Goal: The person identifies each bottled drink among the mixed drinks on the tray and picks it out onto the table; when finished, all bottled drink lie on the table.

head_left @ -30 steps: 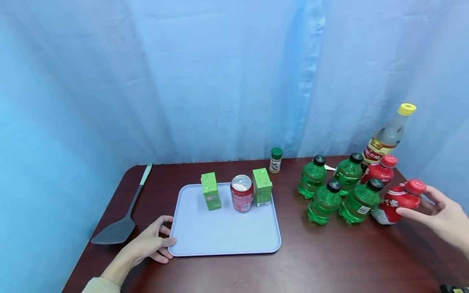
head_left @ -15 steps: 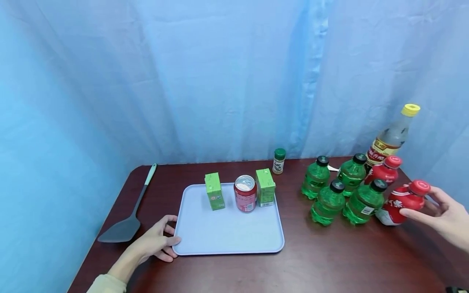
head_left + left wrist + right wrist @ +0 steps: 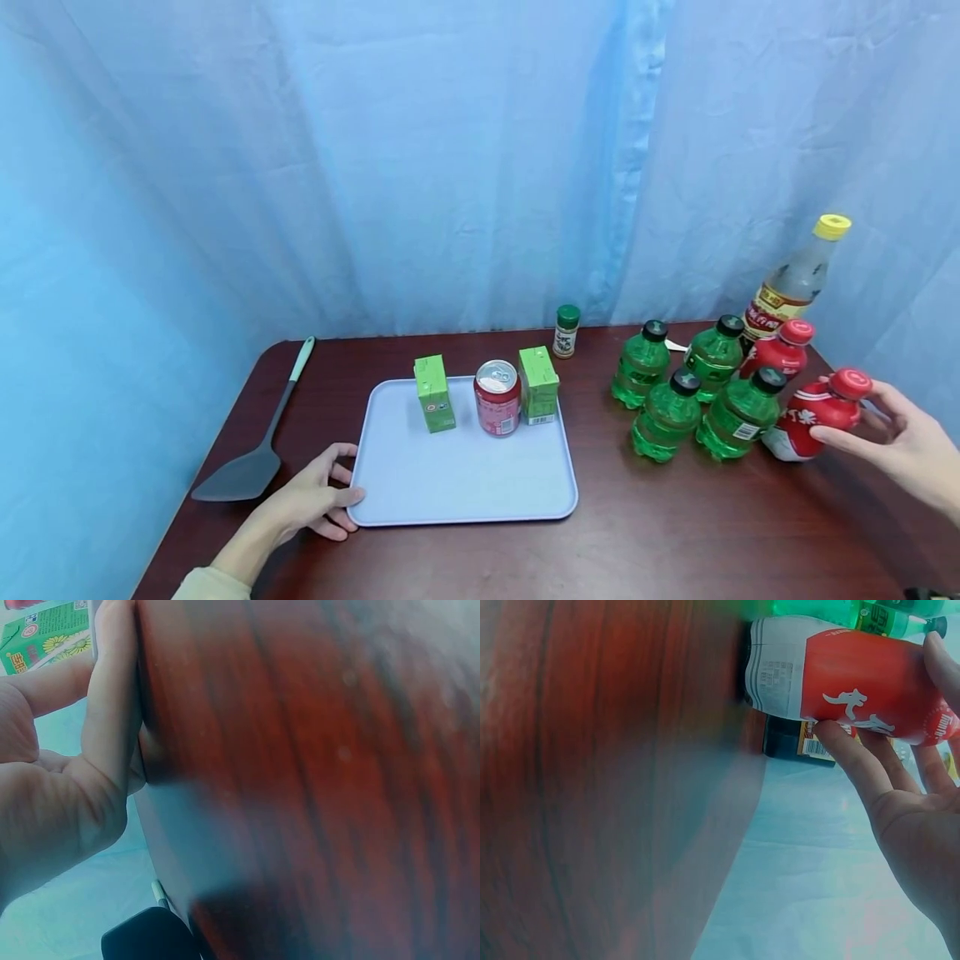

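Note:
At the left edge of a pale lavender tray, my left hand grips the rim, thumb over the top and the other fingers at the side. The left wrist view shows this hand close up beside the wooden table. On the far right my right hand holds a red-and-white bottle, thumb on the near side and fingers behind. In the right wrist view, fingers and thumb lie around the bottle's red part. On the tray stand a red drink can and two green drink cartons.
Several green bottles with black caps stand left of the held bottle. Behind are another red bottle and a tall yellow-capped bottle. A green-lidded shaker stands at the back. A grey spatula lies on the left.

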Demonstrator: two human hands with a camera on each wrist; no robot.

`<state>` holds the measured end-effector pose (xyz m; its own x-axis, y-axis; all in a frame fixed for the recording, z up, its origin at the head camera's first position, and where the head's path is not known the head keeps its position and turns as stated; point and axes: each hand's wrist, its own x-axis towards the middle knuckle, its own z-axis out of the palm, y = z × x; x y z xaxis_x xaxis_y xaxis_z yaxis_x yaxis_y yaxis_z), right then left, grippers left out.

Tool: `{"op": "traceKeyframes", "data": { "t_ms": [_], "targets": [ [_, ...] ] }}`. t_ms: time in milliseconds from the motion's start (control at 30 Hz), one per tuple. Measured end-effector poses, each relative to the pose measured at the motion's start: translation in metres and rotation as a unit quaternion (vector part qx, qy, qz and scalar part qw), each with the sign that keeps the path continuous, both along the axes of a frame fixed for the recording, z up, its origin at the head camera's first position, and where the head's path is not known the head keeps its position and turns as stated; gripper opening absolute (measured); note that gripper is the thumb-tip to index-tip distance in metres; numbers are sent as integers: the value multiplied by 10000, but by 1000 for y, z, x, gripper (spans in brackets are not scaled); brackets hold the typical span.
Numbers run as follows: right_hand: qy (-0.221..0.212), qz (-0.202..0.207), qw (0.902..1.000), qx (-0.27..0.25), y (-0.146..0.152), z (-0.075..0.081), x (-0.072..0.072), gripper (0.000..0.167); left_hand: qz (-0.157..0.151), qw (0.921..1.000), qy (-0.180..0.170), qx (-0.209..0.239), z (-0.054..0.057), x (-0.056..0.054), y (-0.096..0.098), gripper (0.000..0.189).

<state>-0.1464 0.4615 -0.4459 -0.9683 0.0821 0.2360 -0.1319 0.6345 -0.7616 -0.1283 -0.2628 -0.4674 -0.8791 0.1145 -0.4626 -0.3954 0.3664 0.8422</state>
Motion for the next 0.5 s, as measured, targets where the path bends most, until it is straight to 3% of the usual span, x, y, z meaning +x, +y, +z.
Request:
{"op": "traceKeyframes", "data": {
  "t_ms": [167,300,433,500],
  "targets": [
    [4,18,10000,-39,0,1,3,76,-13,10000,13,-73,0,0,1,68],
    [253,40,9994,-214,-6,10,4,81,-139,9994,24,-329,6,1,1,68],
    [745,-356,9966,-18,-21,29,6,79,-492,9926,223,-1089,19,-2,3,64],
    [1112,-539,9918,313,-33,42,8,73,-753,9809,516,-1717,28,-4,6,62]
  ]
}}
